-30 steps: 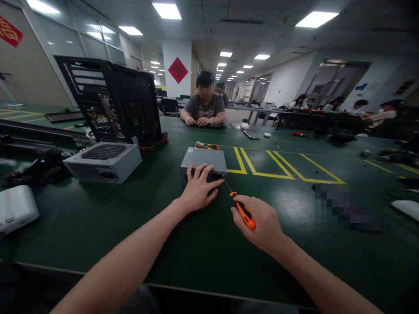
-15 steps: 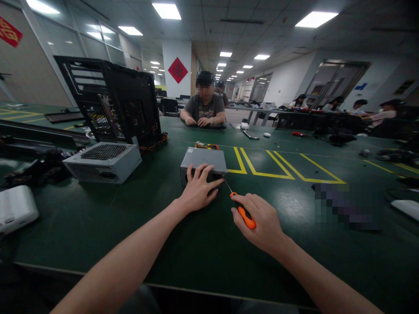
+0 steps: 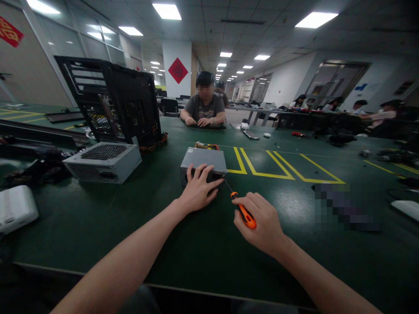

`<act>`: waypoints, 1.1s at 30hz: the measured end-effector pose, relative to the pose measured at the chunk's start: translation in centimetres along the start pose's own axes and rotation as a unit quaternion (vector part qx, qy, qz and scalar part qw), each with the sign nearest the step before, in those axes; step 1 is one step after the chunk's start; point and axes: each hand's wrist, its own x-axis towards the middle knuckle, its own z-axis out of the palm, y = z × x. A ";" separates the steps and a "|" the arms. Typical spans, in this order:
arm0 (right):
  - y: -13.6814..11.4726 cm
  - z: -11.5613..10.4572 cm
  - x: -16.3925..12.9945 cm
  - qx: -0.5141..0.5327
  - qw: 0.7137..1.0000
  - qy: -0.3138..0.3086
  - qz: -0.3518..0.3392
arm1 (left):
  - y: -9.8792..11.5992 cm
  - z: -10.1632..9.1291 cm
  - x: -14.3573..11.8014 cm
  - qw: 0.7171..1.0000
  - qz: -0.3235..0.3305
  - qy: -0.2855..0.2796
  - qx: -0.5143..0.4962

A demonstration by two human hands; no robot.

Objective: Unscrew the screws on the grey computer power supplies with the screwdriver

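**Screwdriver tip at the box's right corner**

Our left hand (image 3: pixel 198 192) lies flat and open on the small grey metal power supply box (image 3: pixel 203 162). Our right hand (image 3: pixel 260 222) is closed around one orange-handled screwdriver (image 3: pixel 244 213); its shaft points up-left to the box's near right corner. A second, larger grey box (image 3: pixel 103 161) stands well apart at left.

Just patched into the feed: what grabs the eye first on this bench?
Centre frame, the left hand presses on the near face of a small grey metal power supply box on the dark green table. Beside it the right hand grips an orange-handled screwdriver, tip angled at the box's near right corner. Behind on the left stands an open black computer case.
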 end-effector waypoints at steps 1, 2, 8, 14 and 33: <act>0.0 0.0 0.0 0.001 1.000 -0.001 0.000 | 0.0 0.0 0.0 1.000 0.001 -0.001 0.000; 0.0 0.0 0.0 0.002 1.000 0.000 0.000 | 0.0 0.0 0.0 1.000 0.001 -0.001 0.001; 0.2 0.2 -0.1 -0.001 1.000 0.017 0.013 | 0.1 -0.2 0.0 1.000 0.003 -0.004 0.004; 0.2 0.2 -0.1 -0.009 1.000 0.018 0.012 | 0.1 -0.4 0.0 1.000 0.006 -0.004 0.004; 0.4 0.2 -0.2 -0.013 0.999 0.026 0.025 | 0.2 -0.4 0.1 1.000 -0.001 0.001 -0.007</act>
